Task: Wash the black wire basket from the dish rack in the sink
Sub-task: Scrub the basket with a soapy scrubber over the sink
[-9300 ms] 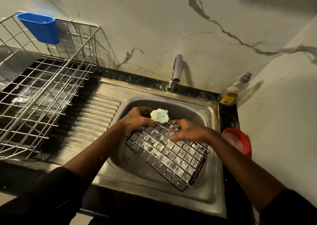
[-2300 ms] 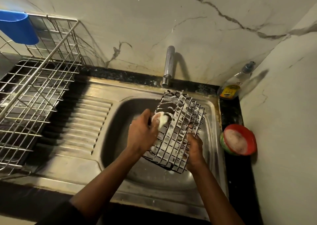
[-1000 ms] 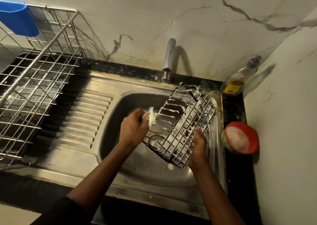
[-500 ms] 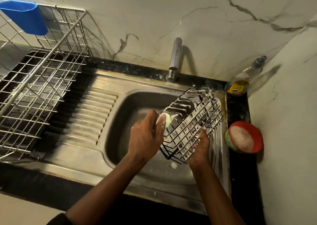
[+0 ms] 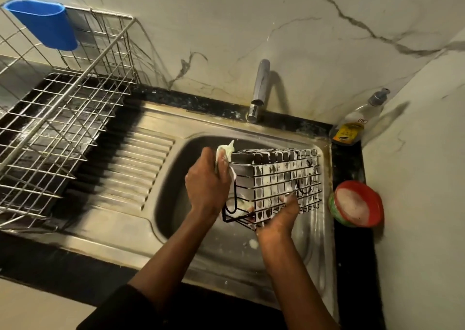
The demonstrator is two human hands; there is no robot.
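black wire basket hangs over the sink basin between both hands, and from my remote seat i read it as mid-scrub. going from the left: the steel dish rack with its blue cup sits well off to the outer side of the left fingers, out of play. the left hand has its fingers curled round a pale soapy scrubber, pressed to the basket's top corner on that side. the basket lies on its side just past those fingertips, its grid facing me and white with foam, thickest toward the right end. the right hand grips the lower front edge from beneath, thumb up against the wires; its other fingers are tucked under and mostly hidden. beyond the fingers, by the wall, the tap shows no water running. off the right fingers' outer side a red bowl of white suds sits on the counter, a pump bottle behind it. i judge the soaping largely done on this face, the left end looks barer, and all the rinsing is left. the bottle's yellow label carries dark print too small for me to read.
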